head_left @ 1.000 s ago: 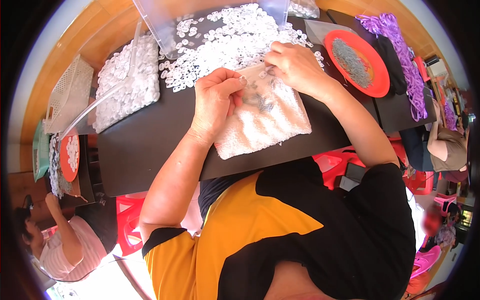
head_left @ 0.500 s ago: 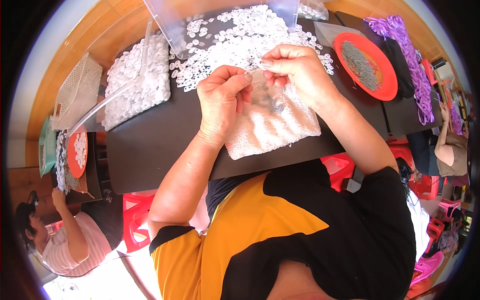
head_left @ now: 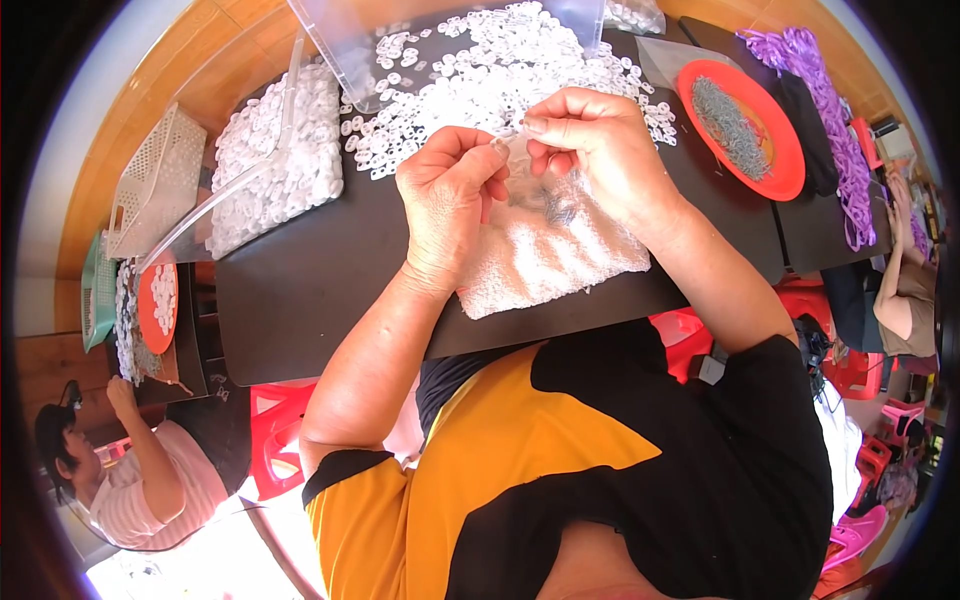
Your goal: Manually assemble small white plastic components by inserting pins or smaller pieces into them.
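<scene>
My left hand (head_left: pixel 452 195) and my right hand (head_left: pixel 592 150) are raised just above a white towel (head_left: pixel 570 260) on the black table (head_left: pixel 300 290). Their fingertips meet and pinch a small pale plastic piece (head_left: pixel 512 143) between them. What else the fingers hold is too small to tell. A few small grey metal parts (head_left: pixel 548 207) lie on the towel under the hands. Behind the hands spreads a heap of small white rings (head_left: pixel 480 75).
A red plate of grey metal pins (head_left: pixel 742 128) sits at the right, purple cords (head_left: pixel 835 110) beyond it. At the left lie a clear bag of white rings (head_left: pixel 275 160) and a white basket (head_left: pixel 150 185). Other people sit lower left (head_left: pixel 140 470) and far right (head_left: pixel 905 285).
Both hands have lifted off the towel and come together, fingertips now meeting over it. A second ago they rested on the towel.
</scene>
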Demonstrator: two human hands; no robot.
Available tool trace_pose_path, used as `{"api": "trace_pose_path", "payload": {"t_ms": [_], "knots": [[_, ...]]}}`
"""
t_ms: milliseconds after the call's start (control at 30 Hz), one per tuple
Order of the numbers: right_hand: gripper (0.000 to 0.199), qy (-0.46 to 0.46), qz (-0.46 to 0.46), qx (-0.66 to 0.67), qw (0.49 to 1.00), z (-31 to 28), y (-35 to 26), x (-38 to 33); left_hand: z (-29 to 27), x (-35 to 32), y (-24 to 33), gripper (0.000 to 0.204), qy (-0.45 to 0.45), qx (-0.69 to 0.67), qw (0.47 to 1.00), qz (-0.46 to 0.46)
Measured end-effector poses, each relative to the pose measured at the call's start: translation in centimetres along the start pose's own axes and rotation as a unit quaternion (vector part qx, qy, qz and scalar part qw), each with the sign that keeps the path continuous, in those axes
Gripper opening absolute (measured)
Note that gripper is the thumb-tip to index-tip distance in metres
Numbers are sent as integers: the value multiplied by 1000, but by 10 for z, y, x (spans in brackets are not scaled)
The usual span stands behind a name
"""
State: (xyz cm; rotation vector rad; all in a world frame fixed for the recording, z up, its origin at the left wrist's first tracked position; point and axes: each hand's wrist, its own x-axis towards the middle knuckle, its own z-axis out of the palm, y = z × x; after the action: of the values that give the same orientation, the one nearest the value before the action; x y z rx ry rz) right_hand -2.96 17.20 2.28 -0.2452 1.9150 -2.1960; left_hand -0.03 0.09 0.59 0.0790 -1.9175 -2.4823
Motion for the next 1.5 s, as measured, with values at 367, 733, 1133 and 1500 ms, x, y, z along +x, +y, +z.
{"api": "trace_pose_path", "payload": {"t_ms": [367,733,1133,1500], "knots": [[13,-13,-6,-30,999,-2,-1,1,5,-4,3,6,-1,23,1000,-4],[16,-51,-3,-48,998,-4,0,-2,3,-2,2,6,-9,8,1000,-3],[16,-50,3,-21,999,-12,-1,-3,0,1,3,13,-73,-36,996,25],[20,-141,24,-74,987,-19,-12,-5,-2,1,-2,29,-149,6,985,86]]}}
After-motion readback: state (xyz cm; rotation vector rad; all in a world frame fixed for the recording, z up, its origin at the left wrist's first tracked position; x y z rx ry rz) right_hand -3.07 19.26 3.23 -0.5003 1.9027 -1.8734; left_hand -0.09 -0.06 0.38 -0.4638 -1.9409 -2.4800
